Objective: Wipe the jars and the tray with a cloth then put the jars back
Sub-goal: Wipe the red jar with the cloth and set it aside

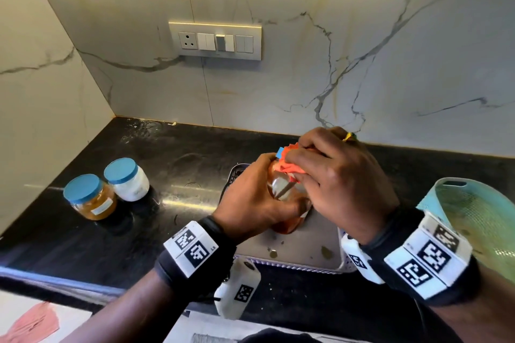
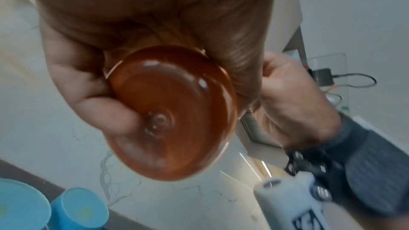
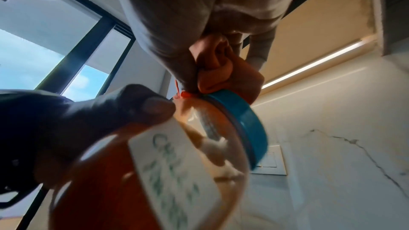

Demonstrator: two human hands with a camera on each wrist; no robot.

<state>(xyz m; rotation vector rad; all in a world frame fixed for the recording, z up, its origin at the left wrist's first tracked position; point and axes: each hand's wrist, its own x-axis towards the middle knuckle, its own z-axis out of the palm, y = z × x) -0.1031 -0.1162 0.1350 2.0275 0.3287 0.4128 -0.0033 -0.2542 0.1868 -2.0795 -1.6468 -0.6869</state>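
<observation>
My left hand (image 1: 259, 203) grips a tilted jar (image 1: 284, 189) with reddish-brown contents, a white label (image 3: 175, 162) and a blue lid (image 3: 241, 125), lifted above the grey tray (image 1: 295, 248). In the left wrist view the jar's bottom (image 2: 175, 114) faces the camera, with my fingers (image 2: 104, 106) curled round its side. My right hand (image 1: 334, 172) presses a bunched orange cloth (image 1: 292, 164) over the lid end of the jar. The cloth (image 3: 225, 74) is crumpled under the fingers at the lid's rim. Two other blue-lidded jars stand on the black counter at the left, one amber (image 1: 90, 198) and one white (image 1: 126, 179).
A light green perforated basket (image 1: 479, 220) stands at the right, close to my right wrist. The marble wall carries a switch panel (image 1: 216, 40) behind the counter. Small stains mark the tray floor. The counter's front edge (image 1: 69, 281) runs along the lower left.
</observation>
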